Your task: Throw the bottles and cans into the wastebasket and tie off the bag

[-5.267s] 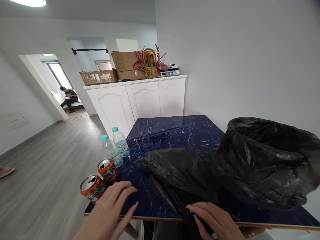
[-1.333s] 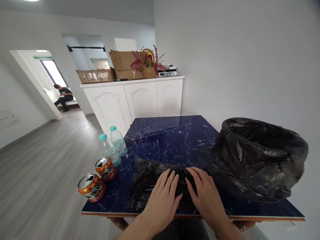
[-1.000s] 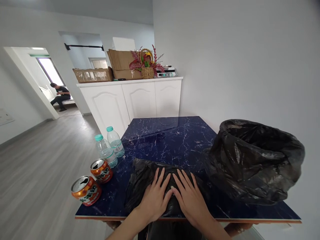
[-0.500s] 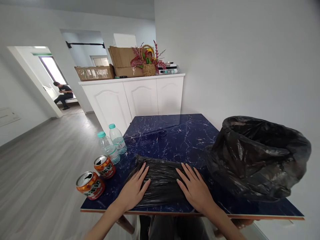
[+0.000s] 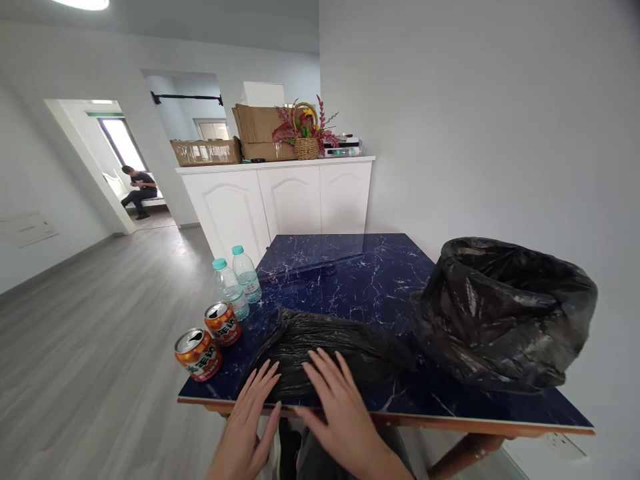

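A black plastic bag (image 5: 350, 340) lies flattened and crinkled on the dark blue marbled table (image 5: 345, 273), near its front edge. My left hand (image 5: 250, 417) is at the bag's near left corner, fingers stretched out. Over the bag's near edge, my right hand (image 5: 337, 407) lies with its fingers spread and the fingertips on the plastic. Neither hand grips anything. To the left stand two orange drink cans, a nearer can (image 5: 199, 357) and a farther can (image 5: 223, 327), both with opened tops.
Two clear bottles with teal caps, one bottle (image 5: 231, 293) nearer and another bottle (image 5: 247, 277) behind, stand at the table's left edge. A bin lined with black plastic (image 5: 500, 327) stands on the right. Beyond is a white cabinet (image 5: 290, 200); a person (image 5: 141, 190) sits in a far room.
Both hands have drawn back toward the table's front edge, and my right hand has moved left. The bag's right side now shows, spread toward the bin. The camera view has shifted slightly.
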`<state>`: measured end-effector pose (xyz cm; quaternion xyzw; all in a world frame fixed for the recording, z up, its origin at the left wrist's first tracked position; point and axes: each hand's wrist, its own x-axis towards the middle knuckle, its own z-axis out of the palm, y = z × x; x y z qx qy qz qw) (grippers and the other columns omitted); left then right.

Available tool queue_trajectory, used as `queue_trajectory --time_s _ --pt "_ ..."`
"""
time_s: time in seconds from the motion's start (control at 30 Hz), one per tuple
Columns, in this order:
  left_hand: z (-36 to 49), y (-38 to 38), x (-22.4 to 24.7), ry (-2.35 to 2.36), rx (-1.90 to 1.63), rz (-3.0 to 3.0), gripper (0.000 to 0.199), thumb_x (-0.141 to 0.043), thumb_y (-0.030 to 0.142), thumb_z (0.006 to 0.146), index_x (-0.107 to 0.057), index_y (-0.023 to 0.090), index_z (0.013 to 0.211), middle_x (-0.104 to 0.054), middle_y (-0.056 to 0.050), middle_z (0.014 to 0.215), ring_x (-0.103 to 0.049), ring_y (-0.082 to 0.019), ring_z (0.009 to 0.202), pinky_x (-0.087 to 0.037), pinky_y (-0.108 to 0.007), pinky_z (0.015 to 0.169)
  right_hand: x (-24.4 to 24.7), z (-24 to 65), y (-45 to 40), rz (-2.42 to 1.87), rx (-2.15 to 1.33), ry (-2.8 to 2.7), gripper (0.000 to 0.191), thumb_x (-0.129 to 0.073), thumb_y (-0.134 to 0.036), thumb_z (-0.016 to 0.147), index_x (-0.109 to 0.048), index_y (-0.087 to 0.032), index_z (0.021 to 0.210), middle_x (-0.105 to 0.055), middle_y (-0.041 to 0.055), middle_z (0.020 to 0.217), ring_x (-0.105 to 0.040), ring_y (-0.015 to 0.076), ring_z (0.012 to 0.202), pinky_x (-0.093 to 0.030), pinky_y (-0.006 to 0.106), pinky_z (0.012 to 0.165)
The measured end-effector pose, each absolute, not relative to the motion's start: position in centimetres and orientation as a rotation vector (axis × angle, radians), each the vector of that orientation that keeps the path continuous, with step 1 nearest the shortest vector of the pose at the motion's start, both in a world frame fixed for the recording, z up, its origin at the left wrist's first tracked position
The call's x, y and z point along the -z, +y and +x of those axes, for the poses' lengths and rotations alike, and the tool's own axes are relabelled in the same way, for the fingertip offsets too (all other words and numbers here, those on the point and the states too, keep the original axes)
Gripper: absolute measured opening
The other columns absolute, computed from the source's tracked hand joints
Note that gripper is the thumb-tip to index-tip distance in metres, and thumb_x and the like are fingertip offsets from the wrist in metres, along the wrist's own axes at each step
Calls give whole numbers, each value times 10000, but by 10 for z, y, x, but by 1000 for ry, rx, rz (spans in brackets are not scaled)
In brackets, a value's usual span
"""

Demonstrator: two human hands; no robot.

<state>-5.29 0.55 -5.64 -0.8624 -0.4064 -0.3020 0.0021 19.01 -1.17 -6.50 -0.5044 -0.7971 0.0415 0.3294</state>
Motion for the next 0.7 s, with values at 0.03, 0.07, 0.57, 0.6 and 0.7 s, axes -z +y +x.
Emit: queue_trajectory --time_s 0.03,0.07,0.57,0.6,0.7 --pt "-54 3 55 -1304 1005 -2695 554 -521 250 1052 -396 325 1587 -535 -98 1603 -475 -303 1507 -459 -552 1204 66 174 -13 -1278 -140 -2118 691 -583 -462 1035 -344 -263 1652 -384 67 1702 -358 296 1567 -324 576 1288" --pt "-55 1 53 -1342 1061 -2687 512 -511 247 1057 -429 323 1556 -551 -100 1587 -500 -293 1490 -479 -533 1193 67 159 -12 -1258 -163 -2134 744 -610 -459 1019 -307 -249 1666 -374 79 1706 -361 303 1565 -319 581 1287" --pt "-58 -8 36 -1275 1428 -2449 307 -540 179 1012 -538 273 1304 -599 -127 1311 -625 -290 1243 -586 -487 1006 66 131 -17 -1363 -801 -1220 282 -419 -335 1051 -668 -247 1150 -747 69 1051 -727 246 963 -594 348 801" --pt "-52 -8 34 -1203 1421 -2451 333 -554 153 993 -533 274 1302 -579 -129 1321 -605 -295 1262 -574 -501 1024 71 139 -17 -1397 -851 -1109 411 -332 -410 1087 -647 -243 1290 -758 91 1157 -737 256 1045 -606 358 832" --pt "-27 -2 28 -1041 1203 -2652 382 -562 123 974 -537 274 1325 -565 -129 1383 -545 -305 1348 -538 -512 1089 92 168 -17 -1541 -838 -959 697 -126 -560 1099 -431 -202 1612 -705 122 1388 -714 279 1207 -617 404 904"
